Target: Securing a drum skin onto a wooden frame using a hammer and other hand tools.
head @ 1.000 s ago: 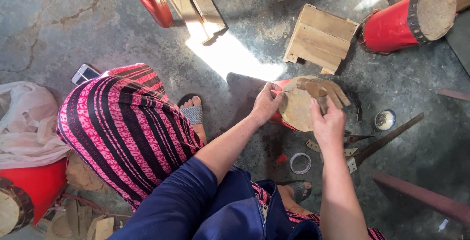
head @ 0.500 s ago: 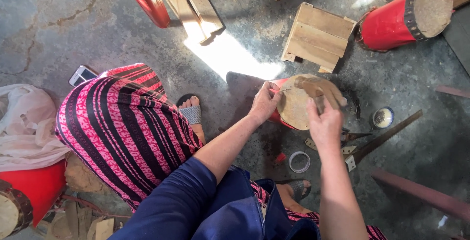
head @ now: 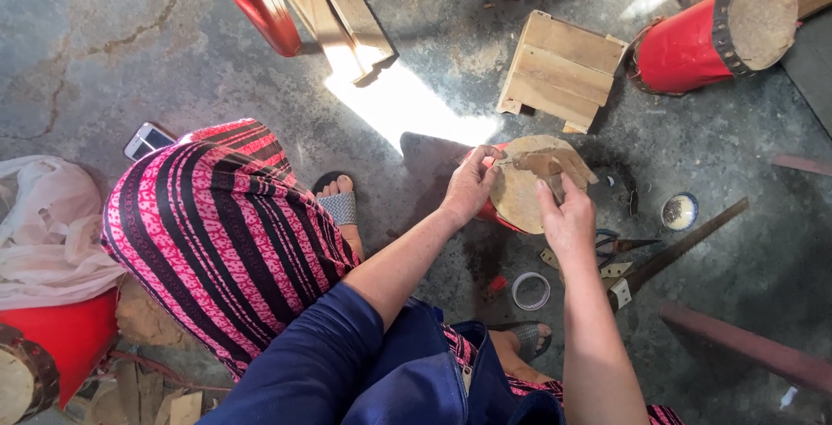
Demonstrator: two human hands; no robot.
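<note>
A small red drum with a tan skin head (head: 520,193) stands on the concrete floor in front of me. My left hand (head: 471,187) grips its left rim. My right hand (head: 568,217) pinches brown strips of hide (head: 548,163) that lie across the drum head. I sit with a pink and black striped skirt (head: 217,234) over my knee and my sandalled foot (head: 340,207) stretched toward the drum.
A hand saw (head: 676,247), scissors (head: 620,243), a tape ring (head: 530,291) and a small round tin (head: 679,211) lie right of the drum. A wooden stool (head: 563,70), planks (head: 342,13), a larger red drum (head: 715,35), a phone (head: 147,139) and a white cloth (head: 43,226) surround me.
My right hand has shifted slightly on the drum head, working the hide strips. My left hand stays on the rim.
</note>
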